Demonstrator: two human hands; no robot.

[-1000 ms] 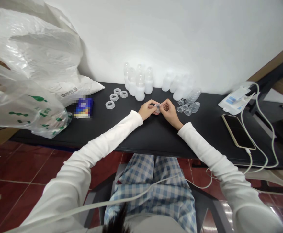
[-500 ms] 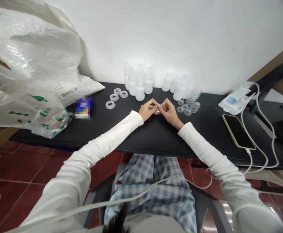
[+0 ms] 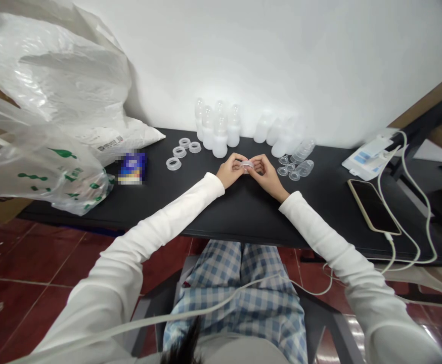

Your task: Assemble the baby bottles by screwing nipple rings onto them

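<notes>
My left hand (image 3: 229,172) and my right hand (image 3: 267,174) meet over the middle of the black table (image 3: 244,212). Both pinch one small clear plastic ring piece (image 3: 247,165) between their fingertips. Behind the hands stand several white baby bottles (image 3: 219,129) with clear caps. More bottles (image 3: 277,132) lie against the wall to the right. Three loose white rings (image 3: 179,152) lie left of the bottles. A cluster of clear teats and caps (image 3: 295,164) lies just right of my right hand.
Large plastic bags (image 3: 42,116) fill the table's left end, with a small blue packet (image 3: 132,168) beside them. A phone (image 3: 373,206) on a white cable (image 3: 406,222) and a white box (image 3: 367,156) lie at the right. Red floor tiles show below.
The hands stay together at the same spot. The clear piece has turned slightly between the fingertips. The view has shifted a little.
</notes>
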